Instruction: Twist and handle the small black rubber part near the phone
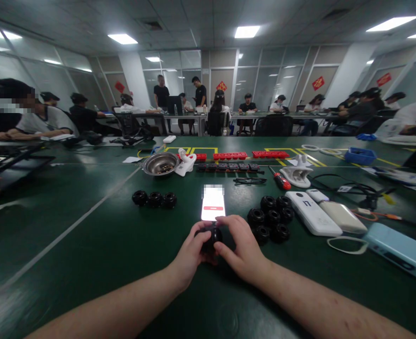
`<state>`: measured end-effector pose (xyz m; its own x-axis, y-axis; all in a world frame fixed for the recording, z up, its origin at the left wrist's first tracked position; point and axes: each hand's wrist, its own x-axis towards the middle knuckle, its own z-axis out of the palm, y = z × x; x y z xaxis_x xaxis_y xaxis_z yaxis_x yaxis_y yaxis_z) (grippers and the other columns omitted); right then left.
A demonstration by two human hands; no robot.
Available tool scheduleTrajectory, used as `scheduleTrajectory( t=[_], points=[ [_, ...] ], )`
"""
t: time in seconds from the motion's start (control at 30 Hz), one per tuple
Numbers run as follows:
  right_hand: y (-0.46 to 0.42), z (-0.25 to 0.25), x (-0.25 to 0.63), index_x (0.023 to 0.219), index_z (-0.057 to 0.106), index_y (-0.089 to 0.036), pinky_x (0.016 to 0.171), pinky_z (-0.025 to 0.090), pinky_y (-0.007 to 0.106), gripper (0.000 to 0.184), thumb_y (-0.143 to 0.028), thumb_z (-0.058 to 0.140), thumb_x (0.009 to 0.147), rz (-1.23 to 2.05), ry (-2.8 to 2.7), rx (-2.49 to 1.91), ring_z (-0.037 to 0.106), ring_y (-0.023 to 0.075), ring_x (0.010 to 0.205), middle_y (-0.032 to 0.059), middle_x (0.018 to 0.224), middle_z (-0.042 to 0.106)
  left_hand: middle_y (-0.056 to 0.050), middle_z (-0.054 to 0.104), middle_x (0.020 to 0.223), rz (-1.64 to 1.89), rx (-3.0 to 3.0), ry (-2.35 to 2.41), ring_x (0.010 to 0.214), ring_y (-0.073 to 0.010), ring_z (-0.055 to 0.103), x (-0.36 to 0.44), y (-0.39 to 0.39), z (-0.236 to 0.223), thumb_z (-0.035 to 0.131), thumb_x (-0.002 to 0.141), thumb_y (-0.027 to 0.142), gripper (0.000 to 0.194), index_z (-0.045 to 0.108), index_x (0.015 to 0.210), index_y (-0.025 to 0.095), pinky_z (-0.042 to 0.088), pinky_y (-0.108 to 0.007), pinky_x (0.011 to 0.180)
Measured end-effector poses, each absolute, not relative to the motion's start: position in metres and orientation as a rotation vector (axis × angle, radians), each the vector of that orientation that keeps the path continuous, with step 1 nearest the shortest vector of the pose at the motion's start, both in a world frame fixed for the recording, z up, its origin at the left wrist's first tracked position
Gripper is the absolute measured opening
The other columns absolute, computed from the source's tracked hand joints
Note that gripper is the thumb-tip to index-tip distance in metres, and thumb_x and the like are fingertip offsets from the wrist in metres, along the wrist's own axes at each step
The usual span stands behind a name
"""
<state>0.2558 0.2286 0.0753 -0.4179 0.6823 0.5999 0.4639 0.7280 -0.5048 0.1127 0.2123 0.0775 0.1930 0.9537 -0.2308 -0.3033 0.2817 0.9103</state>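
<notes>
My left hand [193, 247] and my right hand [241, 245] meet low in the middle of the view. Between them they grip a black, round, wheel-like part [214, 234], mostly covered by the fingers. Just beyond the fingertips lies a phone [213, 205] with a lit white screen and a red bar. To the right of my right hand sits a cluster of several similar black wheel-like parts [273, 217]. Three more of these parts [154, 199] stand in a row, further off to the left.
A metal bowl [160, 165] with small pieces stands beyond, beside red trays [230, 156] and a black strip [229, 167]. A red-handled screwdriver [281, 180], white power bank [314, 214] and light-blue box [402, 249] lie rightward on the green table [87, 273]. People sit around.
</notes>
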Motion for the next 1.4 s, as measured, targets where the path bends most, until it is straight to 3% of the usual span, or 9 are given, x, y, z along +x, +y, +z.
scheduleTrajectory(
  t=[0.1,0.27,0.47,0.6,0.8,0.97,1.13,1.3,1.4],
  points=[
    [0.2303,0.0753,0.2551,0.103,0.048,-0.020,0.077,0.038,0.040,0.028,-0.028,0.052,0.077,0.332,-2.127,-0.886,0.046,0.0225,0.088,0.0056,0.092,0.055,-0.004,0.050,0.087,1.078,0.845,0.915,0.069,-0.0149,0.053,0.1105,0.2126,0.0736,0.047,0.073,0.027,0.026,0.043,0.098,0.021,0.045,-0.026,0.052],
    [0.2283,0.0794,0.2547,0.112,0.042,-0.020,0.086,0.035,0.040,0.036,-0.019,0.048,0.076,0.403,-2.183,-0.720,0.043,0.0216,0.099,0.0067,0.107,0.049,-0.005,0.051,0.081,1.065,0.776,0.902,0.069,-0.0163,0.053,0.1116,0.2166,0.0748,0.042,0.075,0.045,0.033,0.047,0.093,0.018,0.046,-0.027,0.052],
    [0.2277,0.0768,0.2555,0.112,0.039,-0.016,0.085,0.035,0.039,0.042,-0.022,0.052,0.073,0.426,-2.114,-0.787,0.043,0.0219,0.098,0.0088,0.107,0.048,-0.003,0.051,0.083,1.071,0.803,0.961,0.070,-0.0166,0.053,0.1126,0.2148,0.0759,0.047,0.073,0.034,0.024,0.047,0.092,0.020,0.045,-0.025,0.050],
    [0.2306,0.0766,0.2548,0.103,0.049,-0.018,0.078,0.037,0.039,0.030,-0.030,0.054,0.076,0.403,-2.124,-0.919,0.046,0.0223,0.088,0.0062,0.093,0.054,-0.003,0.050,0.085,1.078,0.822,0.901,0.068,-0.0148,0.052,0.1105,0.2128,0.0743,0.046,0.073,0.027,0.023,0.043,0.095,0.021,0.044,-0.025,0.051],
    [0.2293,0.0770,0.2545,0.114,0.042,-0.017,0.089,0.032,0.037,0.039,-0.020,0.052,0.076,0.453,-2.210,-0.785,0.042,0.0204,0.100,0.0070,0.107,0.049,-0.003,0.048,0.077,1.062,0.787,0.958,0.063,-0.0139,0.050,0.1123,0.2161,0.0782,0.040,0.077,0.042,0.029,0.044,0.092,0.018,0.044,-0.026,0.049],
    [0.2297,0.0715,0.2549,0.121,0.033,-0.016,0.092,0.029,0.040,0.051,-0.019,0.052,0.074,0.432,-2.173,-0.789,0.038,0.0219,0.106,0.0088,0.114,0.045,-0.003,0.049,0.080,1.088,0.786,0.964,0.067,-0.0138,0.050,0.1132,0.2148,0.0777,0.044,0.075,0.032,0.022,0.045,0.092,0.018,0.044,-0.025,0.052],
    [0.2318,0.0763,0.2531,0.108,0.047,-0.020,0.082,0.035,0.039,0.040,-0.031,0.059,0.072,0.433,-2.163,-0.879,0.045,0.0217,0.092,0.0052,0.099,0.054,-0.003,0.050,0.084,1.085,0.755,0.892,0.070,-0.0155,0.052,0.1103,0.2134,0.0765,0.044,0.071,0.022,0.024,0.043,0.096,0.020,0.044,-0.027,0.055],
    [0.2284,0.0802,0.2526,0.113,0.043,-0.021,0.085,0.035,0.039,0.040,-0.020,0.054,0.075,0.469,-2.197,-0.836,0.043,0.0214,0.097,0.0066,0.105,0.049,-0.004,0.050,0.081,1.063,0.750,0.882,0.067,-0.0154,0.052,0.1100,0.2170,0.0756,0.040,0.076,0.041,0.029,0.046,0.094,0.019,0.045,-0.030,0.054],
    [0.2264,0.0783,0.2527,0.117,0.039,-0.020,0.089,0.033,0.038,0.045,-0.017,0.052,0.074,0.464,-2.196,-0.792,0.040,0.0212,0.102,0.0075,0.111,0.045,-0.003,0.051,0.081,1.049,0.760,0.912,0.066,-0.0151,0.052,0.1110,0.2177,0.0745,0.046,0.074,0.038,0.027,0.048,0.094,0.019,0.044,-0.028,0.053]
  ],
)
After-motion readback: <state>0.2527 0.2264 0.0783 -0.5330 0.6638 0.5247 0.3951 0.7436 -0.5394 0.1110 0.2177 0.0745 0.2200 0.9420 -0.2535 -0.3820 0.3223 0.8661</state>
